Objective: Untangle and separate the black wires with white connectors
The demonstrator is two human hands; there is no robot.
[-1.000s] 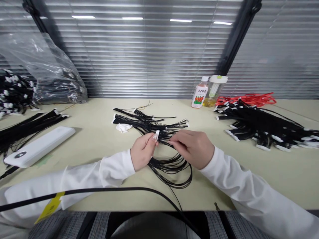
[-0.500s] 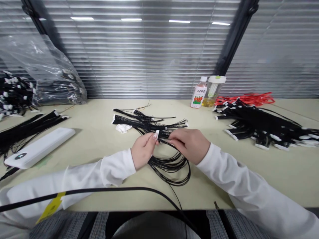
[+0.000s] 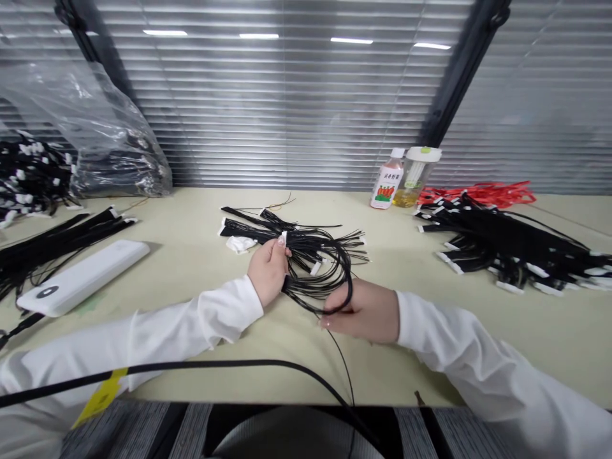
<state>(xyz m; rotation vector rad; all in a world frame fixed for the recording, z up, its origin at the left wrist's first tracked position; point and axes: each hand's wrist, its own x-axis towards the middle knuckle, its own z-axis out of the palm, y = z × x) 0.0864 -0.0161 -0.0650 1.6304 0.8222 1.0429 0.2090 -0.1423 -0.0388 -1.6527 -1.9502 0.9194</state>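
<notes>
A looped bundle of thin black wires with white connectors lies between my hands at the middle of the table. My left hand is closed on the bundle's left end, and a white connector sticks up past the thumb. The right hand pinches the near right side of the loop, its fingers around the wires. Just behind, more black wire harnesses with white connectors and loose thin ends lie on the table. A crumpled white scrap sits left of them.
To the left are a white power bank, black cables and a clear plastic bag. At right lie black harnesses and red ones. A bottle and a lidded cup stand at the back.
My right hand has moved down from beside the left hand to the near side of the wire loop and grips it there. The left hand has shifted slightly left and up.
</notes>
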